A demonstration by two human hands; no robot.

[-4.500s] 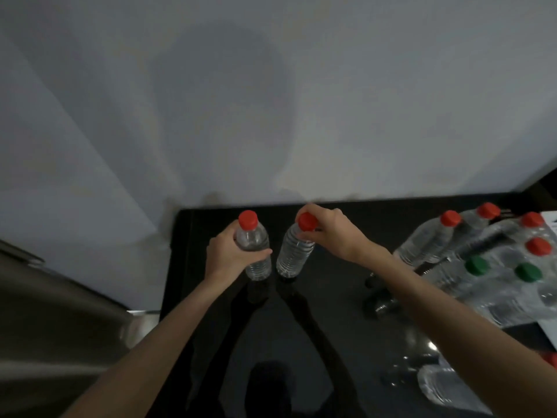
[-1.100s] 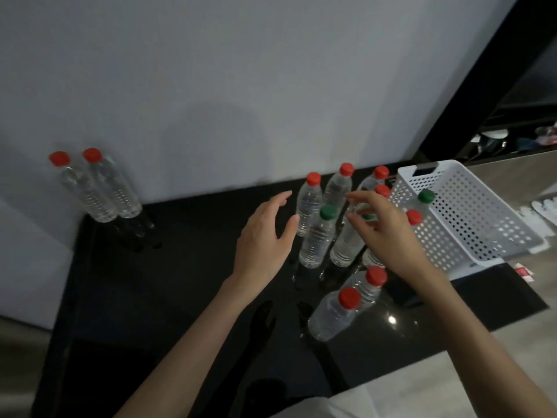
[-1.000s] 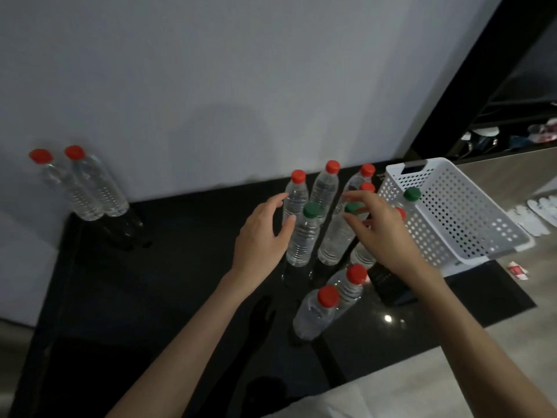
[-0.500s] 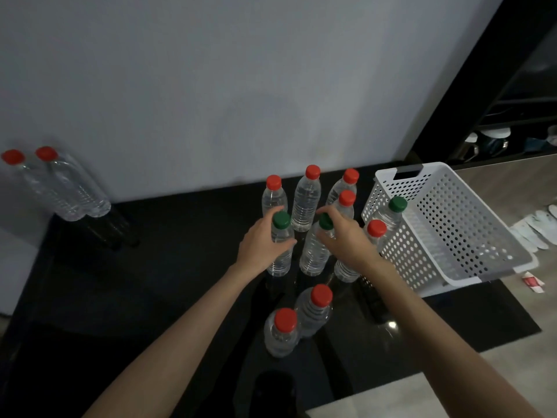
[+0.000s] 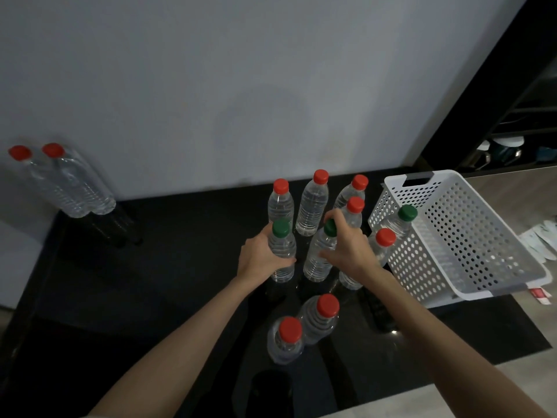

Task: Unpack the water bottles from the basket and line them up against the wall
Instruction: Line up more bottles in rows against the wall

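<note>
L hand: fingers wrapped round the body of the left bottle (green cap), just below the shoulder. Mid-body hold, prob. so it lifts upright w/o tipping.
R hand: curled over the neck and upper body of the right bottle, also green cap, half hidden by fingers. Top-down hold, likely because neighbours crowd it on the right.
Both bottles: upright, side by side. Can't tell if the bases are off the desk yet.
Wall pair: two red-cap bottles upright at the wall, far-left desk corner, touching each other. Looks like the start of the row, so the next spots are prob. just to their right.
Cluster: the other bottles stand bunched mid-desk, not in a line.
Basket: white, perforated, right of the cluster; the inside looks empty.
Stage: unpacking looks done; most of the lining-up is left.
Risk: tight pack, so pulling two out could knock neighbours over.
</note>
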